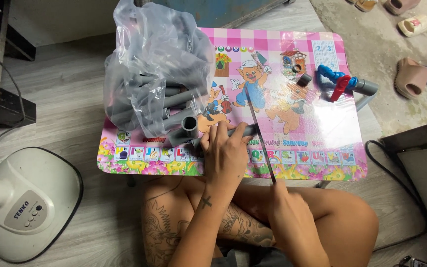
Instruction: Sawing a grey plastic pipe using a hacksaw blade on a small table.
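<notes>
Two hands work one cut at the front of the counter (322,123), a small pink picture-printed top set low on the floor.

1. Stock. A clear bag (154,64) of grey pipe lengths and fittings stands on the left half of the counter, and a grey tee (186,129) lies just beside its foot.

2. Hold. The left hand (226,153) presses down on the pipe (240,131), fingers curled over it just left of the cut line. This grip is closed on the pipe. The pipe lies flat, running left to right near the counter's front edge. Judgement: keep the palm's weight straight down so the pipe cannot roll, and keep the fingertips clear of the teeth.

3. Cut. The blade (259,136) crosses the pipe roughly square, slanting back toward the body. The right hand (287,205) is wrapped tight round its near end. Judgement: long, light strokes at a steady angle should give a square end; forcing a thin blade may bend it.

4. Right side. Short grey offcuts (302,78) and a blue-and-red valve (339,81) on grey pipe lie well apart from the cut.
</notes>
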